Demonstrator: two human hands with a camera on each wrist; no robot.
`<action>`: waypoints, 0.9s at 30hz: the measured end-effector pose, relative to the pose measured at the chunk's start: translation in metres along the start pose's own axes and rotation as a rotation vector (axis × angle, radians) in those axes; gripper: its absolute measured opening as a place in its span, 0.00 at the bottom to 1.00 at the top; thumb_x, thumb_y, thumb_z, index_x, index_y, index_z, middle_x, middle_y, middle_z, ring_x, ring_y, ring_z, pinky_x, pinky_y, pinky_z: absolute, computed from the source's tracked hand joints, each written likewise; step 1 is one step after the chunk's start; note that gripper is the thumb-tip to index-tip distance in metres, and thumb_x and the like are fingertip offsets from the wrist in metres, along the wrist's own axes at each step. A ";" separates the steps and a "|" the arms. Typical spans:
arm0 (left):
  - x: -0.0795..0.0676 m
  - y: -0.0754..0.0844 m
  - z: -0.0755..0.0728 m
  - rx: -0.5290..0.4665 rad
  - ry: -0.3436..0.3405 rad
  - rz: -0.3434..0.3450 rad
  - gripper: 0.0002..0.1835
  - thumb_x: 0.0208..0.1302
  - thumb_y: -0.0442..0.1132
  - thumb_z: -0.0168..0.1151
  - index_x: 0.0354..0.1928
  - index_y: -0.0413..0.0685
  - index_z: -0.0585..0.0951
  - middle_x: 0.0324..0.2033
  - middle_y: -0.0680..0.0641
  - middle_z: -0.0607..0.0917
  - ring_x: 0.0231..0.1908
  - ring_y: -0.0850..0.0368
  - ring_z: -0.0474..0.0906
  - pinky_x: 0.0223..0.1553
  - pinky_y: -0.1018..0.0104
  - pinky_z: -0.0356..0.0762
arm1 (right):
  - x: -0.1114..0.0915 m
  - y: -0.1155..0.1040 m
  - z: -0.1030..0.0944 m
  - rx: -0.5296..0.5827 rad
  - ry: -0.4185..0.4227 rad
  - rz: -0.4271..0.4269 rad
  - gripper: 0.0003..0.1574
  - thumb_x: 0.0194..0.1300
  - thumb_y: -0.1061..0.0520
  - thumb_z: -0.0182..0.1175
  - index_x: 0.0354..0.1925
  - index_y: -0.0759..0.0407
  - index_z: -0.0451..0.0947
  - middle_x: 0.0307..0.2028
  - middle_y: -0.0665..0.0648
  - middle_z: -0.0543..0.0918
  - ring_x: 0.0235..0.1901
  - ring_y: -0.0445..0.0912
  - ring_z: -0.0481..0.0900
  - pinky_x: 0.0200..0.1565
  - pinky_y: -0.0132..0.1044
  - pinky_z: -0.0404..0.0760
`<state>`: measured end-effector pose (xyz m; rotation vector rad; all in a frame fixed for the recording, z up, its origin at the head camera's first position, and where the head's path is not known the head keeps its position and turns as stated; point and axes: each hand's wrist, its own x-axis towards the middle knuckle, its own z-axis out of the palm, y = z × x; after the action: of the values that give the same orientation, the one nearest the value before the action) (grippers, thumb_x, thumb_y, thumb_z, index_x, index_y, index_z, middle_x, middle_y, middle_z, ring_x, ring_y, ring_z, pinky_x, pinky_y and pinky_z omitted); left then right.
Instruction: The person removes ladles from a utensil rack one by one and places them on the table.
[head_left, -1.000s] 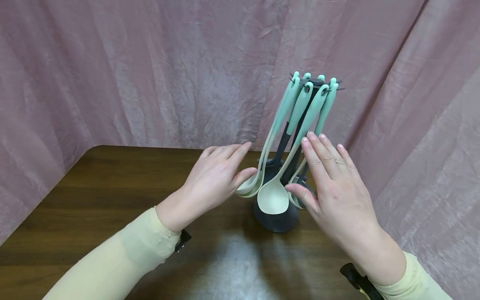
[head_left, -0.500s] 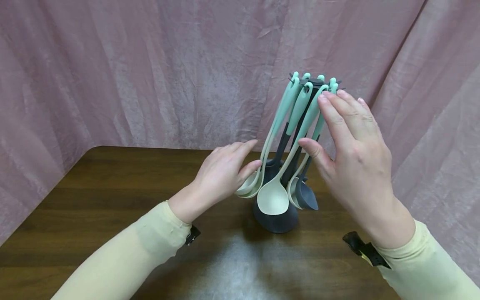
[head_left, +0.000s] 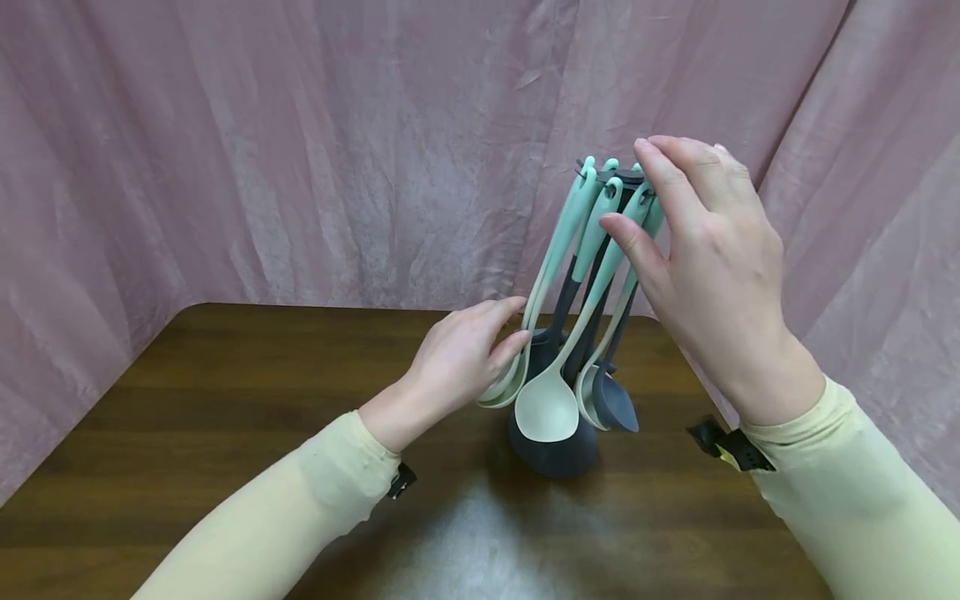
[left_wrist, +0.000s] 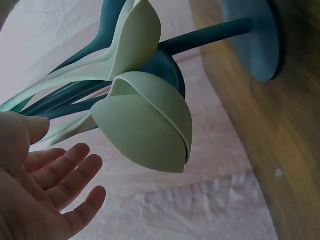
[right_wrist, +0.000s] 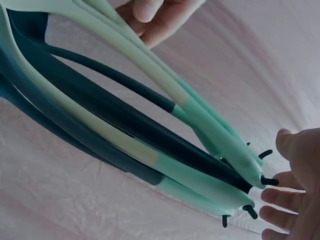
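A dark utensil stand (head_left: 553,457) holds several kitchen utensils hanging by mint handles from its top hooks. A cream ladle (head_left: 546,408) faces front, and a grey-blue utensil (head_left: 617,406) hangs at the right. My left hand (head_left: 459,354) is at the stems on the left side, fingers loosely extended. The left wrist view shows its thumb right at the stems, beside overlapping cream utensil heads (left_wrist: 142,125). Up at the stand's top right is my right hand (head_left: 716,242), thumb and fingers spread apart. In the right wrist view its fingertips lie close to the dark hooks (right_wrist: 270,181).
The stand rests on a brown wooden table (head_left: 247,417). Pink curtain (head_left: 360,150) hangs behind the table and along both sides. Black straps (head_left: 731,446) show at the wrists, below the pale yellow sleeves.
My right hand has risen from beside the lower stems to the stand's top. My left hand has moved right, up to the left stems. The head view has tilted slightly.
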<state>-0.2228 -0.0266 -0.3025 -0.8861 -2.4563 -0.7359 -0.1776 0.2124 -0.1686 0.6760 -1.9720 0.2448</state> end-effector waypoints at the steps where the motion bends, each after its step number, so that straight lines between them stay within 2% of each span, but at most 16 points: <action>1: 0.000 0.000 0.001 -0.006 0.003 -0.004 0.24 0.82 0.46 0.68 0.73 0.47 0.81 0.61 0.48 0.89 0.58 0.50 0.88 0.55 0.50 0.85 | 0.001 0.001 0.001 0.002 -0.005 0.008 0.37 0.75 0.54 0.74 0.75 0.65 0.76 0.69 0.68 0.80 0.70 0.67 0.75 0.81 0.49 0.61; 10: -0.004 0.000 0.006 -0.078 0.018 -0.041 0.17 0.80 0.46 0.69 0.66 0.53 0.85 0.48 0.56 0.91 0.42 0.58 0.88 0.43 0.56 0.83 | 0.001 0.007 0.005 -0.014 -0.076 0.080 0.32 0.78 0.49 0.72 0.72 0.62 0.81 0.63 0.65 0.87 0.64 0.64 0.83 0.80 0.43 0.61; 15: -0.006 0.000 0.009 -0.142 0.024 -0.042 0.15 0.79 0.44 0.71 0.63 0.54 0.86 0.46 0.57 0.92 0.40 0.60 0.87 0.44 0.58 0.83 | 0.002 0.007 0.007 -0.002 -0.065 0.076 0.27 0.77 0.50 0.72 0.66 0.63 0.85 0.60 0.63 0.89 0.61 0.63 0.84 0.79 0.43 0.63; 21: -0.006 -0.002 0.011 -0.160 0.037 -0.037 0.14 0.78 0.43 0.72 0.61 0.54 0.86 0.44 0.58 0.93 0.39 0.61 0.87 0.43 0.58 0.83 | 0.005 0.007 0.008 0.004 -0.054 0.066 0.24 0.79 0.50 0.71 0.64 0.64 0.87 0.58 0.61 0.90 0.58 0.61 0.87 0.79 0.42 0.64; 24: -0.004 -0.002 0.012 -0.165 0.045 -0.031 0.14 0.78 0.42 0.73 0.61 0.53 0.87 0.42 0.58 0.92 0.36 0.61 0.85 0.40 0.58 0.82 | 0.005 0.008 0.009 0.000 -0.059 0.088 0.25 0.79 0.50 0.71 0.65 0.62 0.86 0.60 0.60 0.90 0.61 0.60 0.86 0.78 0.42 0.66; 27: -0.003 -0.003 0.012 -0.171 0.049 -0.037 0.14 0.77 0.41 0.73 0.60 0.53 0.86 0.39 0.58 0.92 0.33 0.61 0.84 0.38 0.59 0.80 | 0.003 0.007 0.012 0.003 -0.059 0.094 0.26 0.79 0.50 0.71 0.67 0.61 0.84 0.63 0.58 0.89 0.64 0.58 0.84 0.72 0.48 0.76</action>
<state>-0.2249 -0.0224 -0.3145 -0.8749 -2.3996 -0.9806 -0.1921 0.2116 -0.1711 0.5991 -2.0626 0.2882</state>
